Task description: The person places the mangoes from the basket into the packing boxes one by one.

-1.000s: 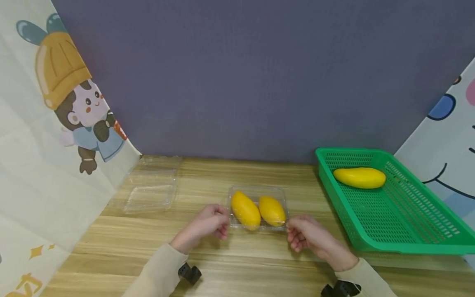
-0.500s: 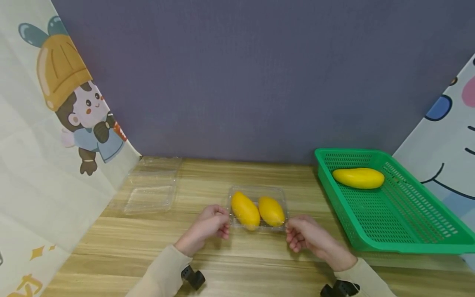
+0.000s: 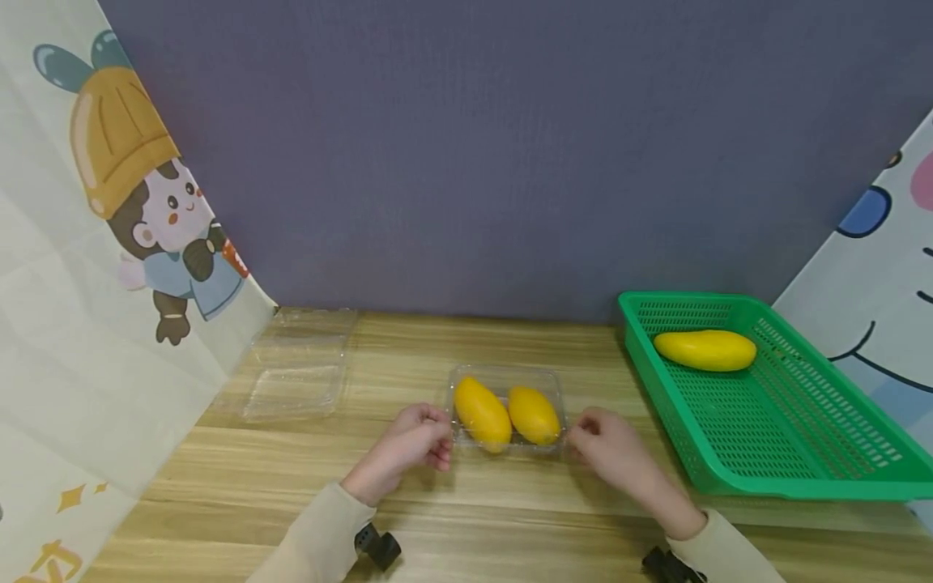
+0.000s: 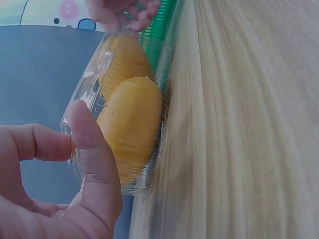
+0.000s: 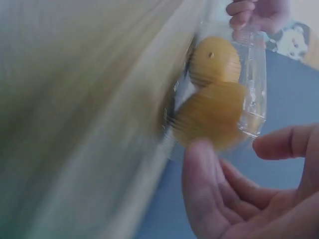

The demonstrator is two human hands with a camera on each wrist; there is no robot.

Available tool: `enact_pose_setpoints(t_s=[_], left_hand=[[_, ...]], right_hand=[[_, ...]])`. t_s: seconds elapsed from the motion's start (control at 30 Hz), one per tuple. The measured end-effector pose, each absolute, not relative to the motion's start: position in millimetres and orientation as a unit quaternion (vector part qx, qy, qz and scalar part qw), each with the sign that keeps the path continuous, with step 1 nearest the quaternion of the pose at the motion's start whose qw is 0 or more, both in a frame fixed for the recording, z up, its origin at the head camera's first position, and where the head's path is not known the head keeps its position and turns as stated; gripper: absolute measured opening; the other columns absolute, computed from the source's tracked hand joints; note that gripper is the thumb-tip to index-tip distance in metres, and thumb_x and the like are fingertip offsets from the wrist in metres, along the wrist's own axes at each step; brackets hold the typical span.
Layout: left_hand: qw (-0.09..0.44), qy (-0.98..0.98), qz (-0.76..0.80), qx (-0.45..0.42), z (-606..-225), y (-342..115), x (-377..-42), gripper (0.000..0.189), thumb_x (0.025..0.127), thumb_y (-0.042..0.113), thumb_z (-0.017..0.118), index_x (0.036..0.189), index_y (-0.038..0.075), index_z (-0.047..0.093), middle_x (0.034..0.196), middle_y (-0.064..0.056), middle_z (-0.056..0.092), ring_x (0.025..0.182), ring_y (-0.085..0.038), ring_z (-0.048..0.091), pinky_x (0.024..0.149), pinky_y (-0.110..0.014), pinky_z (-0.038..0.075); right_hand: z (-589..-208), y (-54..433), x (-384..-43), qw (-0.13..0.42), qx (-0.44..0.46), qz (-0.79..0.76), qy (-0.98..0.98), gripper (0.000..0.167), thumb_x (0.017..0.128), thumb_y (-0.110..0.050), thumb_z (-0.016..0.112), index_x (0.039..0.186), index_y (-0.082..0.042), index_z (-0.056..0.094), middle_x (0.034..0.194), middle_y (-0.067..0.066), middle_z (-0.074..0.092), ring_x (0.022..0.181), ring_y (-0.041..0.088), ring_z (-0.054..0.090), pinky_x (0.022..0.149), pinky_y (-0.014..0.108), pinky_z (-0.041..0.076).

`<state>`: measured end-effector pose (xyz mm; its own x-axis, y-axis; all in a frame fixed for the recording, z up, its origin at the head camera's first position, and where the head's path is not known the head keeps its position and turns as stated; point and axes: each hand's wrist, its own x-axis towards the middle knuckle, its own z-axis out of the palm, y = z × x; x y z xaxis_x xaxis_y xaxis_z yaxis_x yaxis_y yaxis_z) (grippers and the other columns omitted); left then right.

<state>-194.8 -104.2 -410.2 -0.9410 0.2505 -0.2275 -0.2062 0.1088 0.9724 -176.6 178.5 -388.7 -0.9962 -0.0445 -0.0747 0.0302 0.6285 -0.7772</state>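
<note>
A clear plastic clamshell box (image 3: 506, 380) stands mid-table with two yellow mangoes inside, the left mango (image 3: 481, 411) and the right mango (image 3: 534, 414). My left hand (image 3: 410, 445) pinches the box's near left corner between thumb and index finger, as the left wrist view shows. Beside the near right corner is my right hand (image 3: 615, 455). In the right wrist view its thumb and index finger are spread apart, a small gap from the box, holding nothing. That view is blurred by motion.
A green perforated basket (image 3: 692, 461) at the right holds one yellow mango (image 3: 705, 350). Another clear plastic box (image 3: 295, 389) lies at the back left of the wooden table (image 3: 496, 526). A dark panel (image 3: 466, 162) rises behind, with printed cloths at both sides.
My right hand has let go of the box's corner and shifted slightly right and up. The left hand keeps its grip, and the box has hardly moved.
</note>
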Motion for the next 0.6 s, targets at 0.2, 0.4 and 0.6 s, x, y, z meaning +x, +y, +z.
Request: enact_pose_setpoints(t_s=[0.2,0.4,0.6], left_hand=[[0.171,0.724,0.669,0.014,-411.1,-102.7,-195.4,0.032,0.078,0.004,0.054,0.107,-0.008,0.046,0.073,-0.01,0.055,0.057,-0.017,0.056,0.056,-0.032,0.056],[0.169,0.722,0.67,0.014,-411.7,-102.5,-195.4,0.033,0.078,0.004,0.053,0.108,-0.008,0.046,0.073,-0.01,0.055,0.056,-0.017,0.056,0.056,-0.032,0.056],[0.17,0.718,0.675,0.016,-410.8,-105.1,-194.8,0.032,0.085,0.007,0.052,0.112,-0.008,0.044,0.078,-0.013,0.056,0.06,-0.018,0.056,0.058,-0.033,0.056]], right_hand=[[-380.8,165.2,-173.3,-0.103,-0.113,-0.238,0.959,0.046,0.081,-0.031,0.066,0.118,-0.004,0.06,0.108,0.011,0.06,0.099,0.026,0.057,0.082,0.045,0.05],[-385.4,146.2,-172.9,-0.132,-0.201,-0.136,0.961,0.066,0.078,-0.051,0.068,0.127,-0.009,0.056,0.127,0.018,0.049,0.118,0.036,0.045,0.091,0.055,0.044],[-389.0,138.0,-176.9,-0.135,-0.184,-0.128,0.965,0.066,0.079,-0.053,0.066,0.128,-0.01,0.056,0.131,0.021,0.045,0.12,0.037,0.042,0.089,0.057,0.045]])
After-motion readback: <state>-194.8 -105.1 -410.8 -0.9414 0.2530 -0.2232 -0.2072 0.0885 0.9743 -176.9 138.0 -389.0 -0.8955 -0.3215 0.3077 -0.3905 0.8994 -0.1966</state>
